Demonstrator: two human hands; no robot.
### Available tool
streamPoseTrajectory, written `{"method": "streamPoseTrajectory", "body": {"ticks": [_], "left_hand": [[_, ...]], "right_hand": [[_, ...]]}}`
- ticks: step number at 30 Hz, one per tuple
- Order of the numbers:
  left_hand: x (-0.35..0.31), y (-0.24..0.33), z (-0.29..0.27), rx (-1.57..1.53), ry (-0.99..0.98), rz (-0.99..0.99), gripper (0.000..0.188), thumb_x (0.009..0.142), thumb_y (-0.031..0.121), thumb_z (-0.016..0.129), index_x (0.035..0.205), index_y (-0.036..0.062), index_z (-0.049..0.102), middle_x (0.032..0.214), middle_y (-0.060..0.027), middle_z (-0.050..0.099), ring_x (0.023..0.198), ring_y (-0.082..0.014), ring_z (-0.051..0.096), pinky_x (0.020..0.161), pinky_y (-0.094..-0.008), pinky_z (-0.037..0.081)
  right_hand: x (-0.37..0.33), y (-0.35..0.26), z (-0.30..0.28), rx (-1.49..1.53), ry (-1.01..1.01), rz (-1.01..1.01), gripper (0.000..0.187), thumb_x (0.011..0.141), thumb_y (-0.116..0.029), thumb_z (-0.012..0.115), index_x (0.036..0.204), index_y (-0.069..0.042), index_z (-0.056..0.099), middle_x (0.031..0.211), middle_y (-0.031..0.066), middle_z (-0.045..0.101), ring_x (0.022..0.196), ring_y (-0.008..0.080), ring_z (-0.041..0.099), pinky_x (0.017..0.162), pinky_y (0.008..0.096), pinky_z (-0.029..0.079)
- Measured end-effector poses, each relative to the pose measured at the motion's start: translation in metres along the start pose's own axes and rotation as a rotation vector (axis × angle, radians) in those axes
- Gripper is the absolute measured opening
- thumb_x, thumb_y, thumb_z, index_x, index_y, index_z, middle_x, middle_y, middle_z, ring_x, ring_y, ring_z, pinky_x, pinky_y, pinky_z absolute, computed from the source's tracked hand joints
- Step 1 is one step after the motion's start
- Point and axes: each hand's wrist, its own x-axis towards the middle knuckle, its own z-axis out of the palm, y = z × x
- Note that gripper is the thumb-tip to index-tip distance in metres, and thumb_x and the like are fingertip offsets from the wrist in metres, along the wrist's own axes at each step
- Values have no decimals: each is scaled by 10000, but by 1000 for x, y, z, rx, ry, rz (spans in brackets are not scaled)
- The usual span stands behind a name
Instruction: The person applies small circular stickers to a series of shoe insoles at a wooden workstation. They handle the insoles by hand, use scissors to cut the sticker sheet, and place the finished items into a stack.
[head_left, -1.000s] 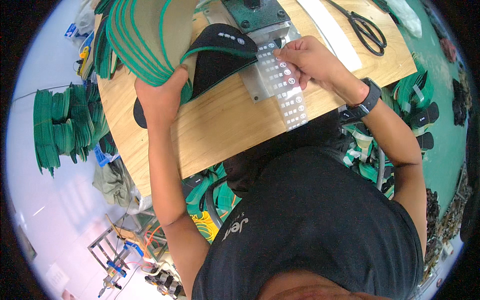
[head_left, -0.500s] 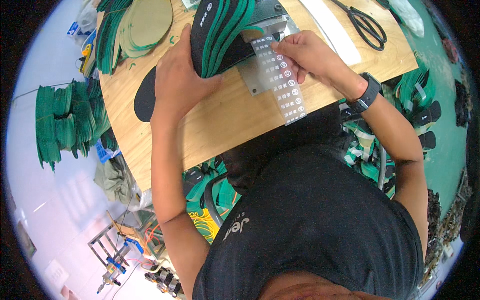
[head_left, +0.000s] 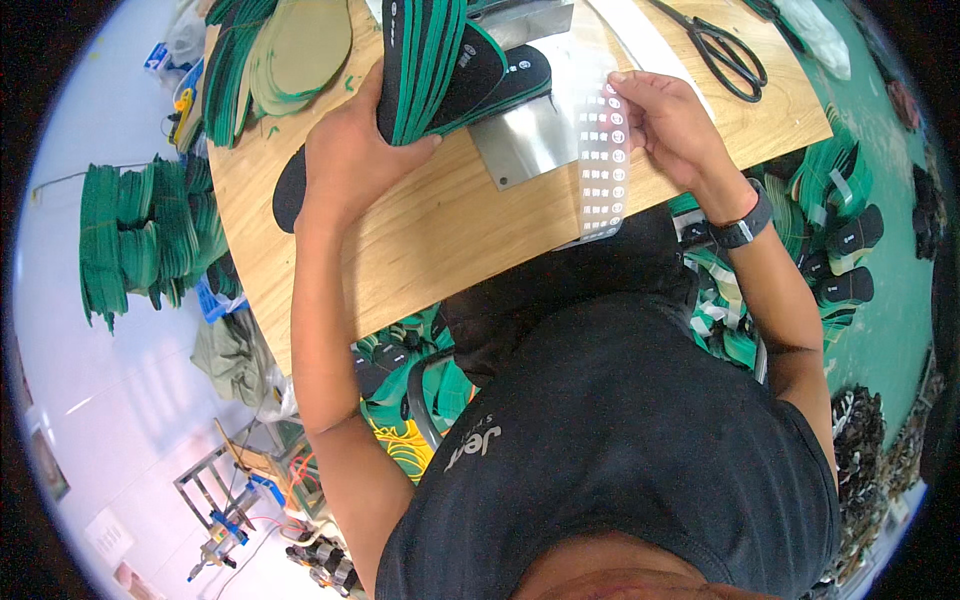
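Observation:
My left hand (head_left: pixel 352 165) is closed around the side of a fanned stack of black and green insoles (head_left: pixel 425 75), thumb in front, the other fingers partly hidden behind it. One black insole (head_left: pixel 525 78) of the stack reaches over a shiny metal plate (head_left: pixel 525 145) and bears a white mark near its tip. Between thumb and fingers my right hand (head_left: pixel 678 130) pinches the edge of a clear film strip (head_left: pixel 602 165) with rows of white prints. The strip is to the right of the plate and hangs over the table's near edge.
Another black insole (head_left: pixel 289 190) lies by my left wrist. Green and beige insole piles (head_left: pixel 300 55) fill the table's far left. Black scissors (head_left: pixel 730 65) and a white strip (head_left: pixel 655 55) lie at the far right. More green insole stacks (head_left: pixel 150 240) are left of the table.
My right hand has drawn the film strip rightward, away from the insoles. The insole tips now show over the plate, one with a white mark. My left hand keeps its hold on the stack.

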Motion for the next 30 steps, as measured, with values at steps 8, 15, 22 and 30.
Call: {"method": "streamPoseTrajectory", "body": {"ticks": [8, 15, 22, 30], "left_hand": [[-1, -5, 5, -32, 89, 81, 701, 641, 328, 732, 1250, 55, 517, 874, -202, 645, 819, -346, 625, 747, -394, 489], [-9, -25, 3, -646, 317, -81, 351, 691, 171, 706, 992, 3, 637, 792, -85, 671, 712, -139, 606, 705, -274, 480], [-14, -47, -1, -805, 433, -115, 306, 674, 136, 730, 922, -22, 644, 879, -77, 660, 782, -141, 598, 737, -282, 477], [-15, -47, 1, -813, 453, -133, 317, 675, 136, 742, 924, -28, 636, 863, -70, 655, 778, -141, 601, 746, -286, 482]], "right_hand": [[8, 1, -1, 20, -9, -26, 234, 944, -206, 520, 915, 12, 602, 763, 73, 643, 658, 116, 638, 557, 220, 539], [28, 5, 31, -247, -167, -10, 206, 929, -195, 556, 858, -7, 604, 717, 35, 628, 600, 74, 602, 511, 195, 470], [26, -7, 42, -381, -79, 122, 260, 918, -225, 568, 741, -35, 587, 567, 10, 559, 406, 66, 523, 332, 173, 398], [26, -10, 42, -533, -119, 107, 278, 912, -227, 576, 723, -25, 594, 540, 16, 565, 380, 69, 521, 312, 162, 386]]}}
